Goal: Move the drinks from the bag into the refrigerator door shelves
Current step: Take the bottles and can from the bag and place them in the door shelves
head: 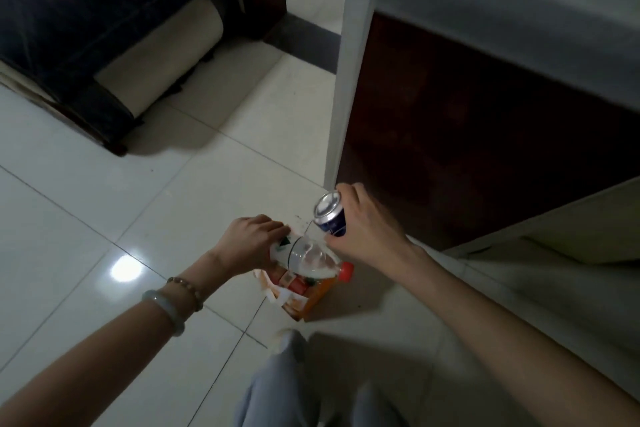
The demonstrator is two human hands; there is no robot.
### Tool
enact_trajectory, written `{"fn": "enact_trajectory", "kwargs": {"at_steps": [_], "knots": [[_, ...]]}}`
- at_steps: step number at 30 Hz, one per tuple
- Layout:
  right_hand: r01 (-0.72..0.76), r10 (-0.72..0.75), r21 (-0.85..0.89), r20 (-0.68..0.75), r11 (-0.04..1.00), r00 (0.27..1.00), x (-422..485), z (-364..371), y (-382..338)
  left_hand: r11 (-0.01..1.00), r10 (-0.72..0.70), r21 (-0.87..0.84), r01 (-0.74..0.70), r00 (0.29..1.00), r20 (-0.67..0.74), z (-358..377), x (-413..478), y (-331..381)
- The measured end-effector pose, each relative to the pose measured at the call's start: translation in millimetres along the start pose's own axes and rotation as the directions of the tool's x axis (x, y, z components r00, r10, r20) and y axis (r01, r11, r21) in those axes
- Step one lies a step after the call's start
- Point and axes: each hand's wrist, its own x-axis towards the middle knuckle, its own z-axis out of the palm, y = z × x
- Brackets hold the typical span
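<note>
Head view: above a glossy white tile floor (104,204), the left hand (247,241) is wrapped around a clear bottle (304,255) and the right hand (363,229) around a blue can (330,215). Both drinks hang over the orange bag (304,295) standing beside the open refrigerator door (349,80), a dark sofa (86,28) well apart.

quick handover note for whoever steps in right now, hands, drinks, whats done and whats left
Left hand: gripping a clear plastic bottle just above the bag.
Right hand: holding a blue can, lifted clear of the bag.
The bag sits on the floor tiles; an orange bottle with a red cap lies in it.
Done: two drinks in hand.
Left: shelve both; door shelves not in view. Then the orange bottle.
</note>
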Motion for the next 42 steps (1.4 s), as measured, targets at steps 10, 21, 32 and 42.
{"fn": "enact_trajectory", "kwargs": {"at_steps": [10,21,32,42], "knots": [[-0.039,0.011,-0.104,-0.26,0.994,0.966,-80,-257,-78,0.996,0.076,-0.028,-0.082,0.984,-0.16,-257,-37,60],[-0.368,0.265,-0.061,-0.586,0.928,0.766,-170,-365,-73,0.939,0.265,-0.122,-0.321,0.905,-0.334,-375,-22,101],[-0.635,0.49,0.092,-0.722,0.767,0.488,-292,-409,-45,0.737,0.435,-0.4,-0.545,0.835,-0.336,-416,73,231],[-0.703,0.552,0.168,-0.751,0.691,0.362,-362,-444,5,0.499,0.437,-0.693,-0.52,0.842,-0.317,-426,151,361]]}}
